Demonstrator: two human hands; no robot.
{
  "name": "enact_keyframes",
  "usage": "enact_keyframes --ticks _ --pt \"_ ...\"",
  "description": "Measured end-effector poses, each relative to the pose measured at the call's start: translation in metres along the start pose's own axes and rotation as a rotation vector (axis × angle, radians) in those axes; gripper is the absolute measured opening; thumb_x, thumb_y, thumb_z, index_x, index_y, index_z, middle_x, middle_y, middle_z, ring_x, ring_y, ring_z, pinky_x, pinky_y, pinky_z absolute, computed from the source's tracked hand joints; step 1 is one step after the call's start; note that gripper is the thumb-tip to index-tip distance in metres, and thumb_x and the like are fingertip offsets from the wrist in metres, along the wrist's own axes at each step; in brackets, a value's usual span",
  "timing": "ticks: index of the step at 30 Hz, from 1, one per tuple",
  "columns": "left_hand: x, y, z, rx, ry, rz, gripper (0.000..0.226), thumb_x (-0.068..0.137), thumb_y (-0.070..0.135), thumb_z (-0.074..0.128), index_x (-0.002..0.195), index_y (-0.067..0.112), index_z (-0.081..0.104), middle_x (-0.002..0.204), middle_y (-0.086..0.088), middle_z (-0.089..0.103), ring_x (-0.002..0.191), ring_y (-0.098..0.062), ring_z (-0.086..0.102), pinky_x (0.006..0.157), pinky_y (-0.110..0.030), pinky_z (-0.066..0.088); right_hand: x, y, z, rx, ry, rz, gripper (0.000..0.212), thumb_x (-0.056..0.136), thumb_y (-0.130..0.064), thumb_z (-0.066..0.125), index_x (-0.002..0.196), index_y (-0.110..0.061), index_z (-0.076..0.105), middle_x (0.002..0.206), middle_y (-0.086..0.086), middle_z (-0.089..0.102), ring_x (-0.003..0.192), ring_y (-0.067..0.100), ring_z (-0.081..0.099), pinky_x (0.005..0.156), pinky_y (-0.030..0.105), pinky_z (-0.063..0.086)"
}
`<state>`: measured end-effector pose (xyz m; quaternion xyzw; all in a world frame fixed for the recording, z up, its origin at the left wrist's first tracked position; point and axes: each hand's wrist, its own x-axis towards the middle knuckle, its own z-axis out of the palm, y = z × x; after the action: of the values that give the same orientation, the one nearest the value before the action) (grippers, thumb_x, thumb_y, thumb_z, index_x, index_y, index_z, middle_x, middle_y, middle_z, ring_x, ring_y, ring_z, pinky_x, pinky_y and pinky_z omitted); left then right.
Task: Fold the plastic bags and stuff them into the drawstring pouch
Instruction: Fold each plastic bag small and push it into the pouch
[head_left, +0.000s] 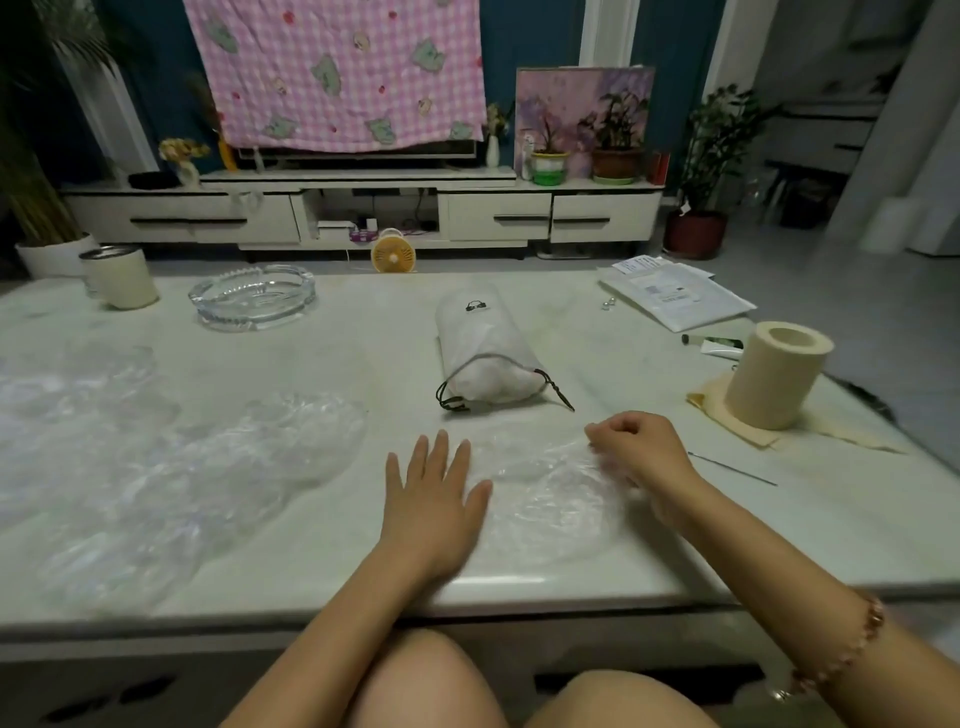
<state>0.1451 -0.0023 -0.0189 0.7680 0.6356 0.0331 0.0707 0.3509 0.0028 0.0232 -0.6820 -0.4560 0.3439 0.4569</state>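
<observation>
The left hand (434, 493) lies flat with straight fingers on the plastic bag (545, 504) on the desk (363, 364) near the drawstring pouch (485, 353), while the right hand (636, 447) pinches its edge, so folding it over looks next.

The table (779, 525) top looks like pale stone, smooth and glossy, with faint veins. The plastic bag (550, 499) nearest the front edge is thin clear film, crinkled and shiny, and so are the loose bags (182, 467) to the left. The pouch (483, 343) is thin white cloth, matt and slightly see-through, with a dark cord (452, 402). The ashtray (253, 301) is thick clear glass, ribbed and glossy. The mug (124, 286) looks matt cream with a metal rim. The roll (774, 374) is soft matt paper — the blanket (332, 73) is checked cloth.
</observation>
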Motion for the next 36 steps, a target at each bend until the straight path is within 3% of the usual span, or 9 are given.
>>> enact_keyframes --ticks 4,8,12,17,25,29,32,34,36 --pt "-0.006 0.0 0.001 -0.008 -0.015 -0.032 0.066 0.096 0.056 0.01 0.151 0.023 -0.007 0.157 -0.003 -0.017 0.143 -0.024 -0.021 0.115 -0.048 -0.014 0.006 0.011 -0.002 -0.152 0.164 0.011 0.007 0.087 -0.012 0.056 0.085 -0.009 0.063 0.083 0.006 0.064 0.081 0.024 0.06 0.067 0.029 0.045" --pt "-0.014 0.007 -0.005 -0.066 0.141 -0.042 0.068 0.096 0.055 0.01 0.151 0.015 0.01 0.159 -0.007 -0.001 0.146 -0.023 -0.01 0.115 -0.043 -0.011 -0.01 0.007 0.003 -0.383 0.299 -0.438 0.02 0.09 -0.006 0.053 0.109 -0.006 0.057 0.106 0.009 0.058 0.1 0.027 0.053 0.084 0.035 0.042" --pt "-0.004 0.018 -0.012 -0.104 0.339 0.249 0.073 0.09 0.044 0.0 0.143 0.011 0.036 0.152 -0.007 0.031 0.144 -0.022 0.017 0.116 -0.036 0.003 -0.031 -0.004 0.033 -0.614 -0.188 -0.775 0.032 0.094 -0.013 0.042 0.121 -0.006 0.058 0.123 0.012 0.059 0.117 0.03 0.052 0.098 0.032 0.033" --pt "0.004 0.012 0.003 0.022 0.031 0.156 0.055 0.102 0.04 0.011 0.151 0.019 -0.001 0.159 -0.002 -0.009 0.145 -0.016 -0.012 0.117 -0.034 -0.01 -0.023 0.018 0.037 -1.007 -0.464 -0.588 0.056 0.101 -0.045 0.019 0.152 -0.023 0.011 0.16 -0.001 0.002 0.146 0.014 -0.002 0.116 0.031 -0.005" --pt "0.003 0.009 0.005 -0.014 0.005 0.121 0.069 0.091 0.064 0.012 0.15 0.032 -0.005 0.157 -0.003 -0.018 0.143 -0.02 -0.022 0.116 -0.039 -0.014 -0.004 0.037 0.005 -1.087 -0.441 -0.476 0.068 0.094 -0.061 0.014 0.151 -0.029 -0.003 0.158 -0.006 -0.012 0.144 0.009 -0.014 0.116 0.03 -0.012" --pt "0.001 0.009 0.005 -0.034 0.023 0.148 0.075 0.088 0.069 0.009 0.15 0.03 -0.004 0.157 -0.002 -0.018 0.143 -0.018 -0.022 0.116 -0.039 -0.015 -0.009 0.036 0.007 -1.059 -0.366 -0.513 0.066 0.097 -0.058 0.015 0.152 -0.025 0.002 0.159 -0.002 -0.009 0.145 0.012 -0.011 0.115 0.03 -0.012" --pt "-0.009 -0.001 0.005 -0.177 0.259 0.357 0.077 0.088 0.068 0.009 0.145 0.022 0.033 0.156 -0.003 0.019 0.144 -0.016 0.008 0.118 -0.034 0.001 -0.027 0.036 -0.003 -0.796 -0.121 -0.729 0.065 0.093 -0.056 0.024 0.142 -0.016 0.039 0.151 0.002 0.034 0.14 0.016 0.025 0.113 0.02 0.008" --pt "-0.017 -0.012 0.003 -0.29 0.441 0.492 0.055 0.096 0.05 0.027 0.12 0.015 0.061 0.131 -0.005 0.056 0.124 -0.014 0.04 0.105 -0.03 0.028 -0.039 0.031 -0.016 -0.541 -0.21 -0.722 0.045 0.091 -0.052 0.048 0.121 -0.02 0.057 0.126 -0.007 0.055 0.118 0.006 0.046 0.098 0.011 0.028" --pt "-0.026 -0.022 0.003 -0.364 0.436 0.525 0.043 0.095 0.044 0.036 0.108 0.015 0.066 0.114 0.002 0.062 0.109 -0.009 0.049 0.093 -0.019 0.034 -0.045 0.035 -0.023 -0.535 -0.412 -0.689 0.037 0.087 -0.046 0.061 0.115 -0.023 0.057 0.119 -0.013 0.053 0.11 -0.001 0.045 0.093 0.01 0.033"
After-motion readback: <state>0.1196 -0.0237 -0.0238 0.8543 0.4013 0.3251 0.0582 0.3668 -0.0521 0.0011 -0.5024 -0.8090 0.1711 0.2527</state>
